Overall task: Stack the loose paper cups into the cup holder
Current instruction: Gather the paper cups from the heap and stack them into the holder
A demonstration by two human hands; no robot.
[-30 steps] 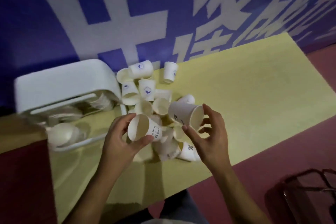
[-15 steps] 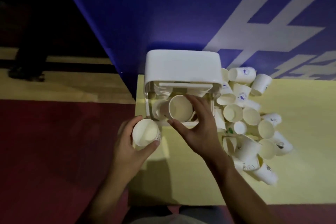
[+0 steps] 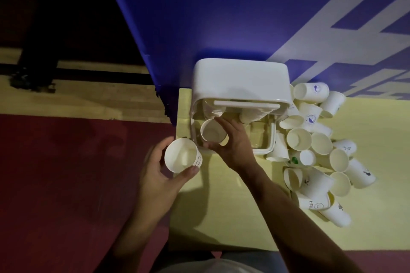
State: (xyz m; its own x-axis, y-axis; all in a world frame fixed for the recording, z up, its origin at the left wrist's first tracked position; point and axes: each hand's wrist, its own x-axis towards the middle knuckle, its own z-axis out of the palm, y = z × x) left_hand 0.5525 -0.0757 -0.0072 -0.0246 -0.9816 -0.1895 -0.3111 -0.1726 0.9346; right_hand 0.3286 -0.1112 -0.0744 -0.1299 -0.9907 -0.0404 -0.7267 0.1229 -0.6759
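A second ago both hands held cups over the pile. Now the right hand (image 3: 233, 144) has carried its cup (image 3: 212, 133) over to the cup holder (image 3: 241, 77), and the left hand (image 3: 158, 177) has come along beside it. Closest to us, the left hand's grip is curled round a second cup (image 3: 180, 155), thumb on one side and fingers on the other, with the open mouth facing up. It is in the air just past the left edge of the yellow counter (image 3: 221, 210), near the holder but not touching it. A little farther, the right hand's grip is closed round the rim of its cup. That cup sits in the clear front part of the holder, mouth toward us. Under the white top I think some cups are already stacked, but it is dim there. To the right lie the loose cups (image 3: 310, 139), a big messy heap, some on their sides. So the job looks only just begun: two cups are on their way and many are left. Behind it all stands the blue wall (image 3: 221, 11).
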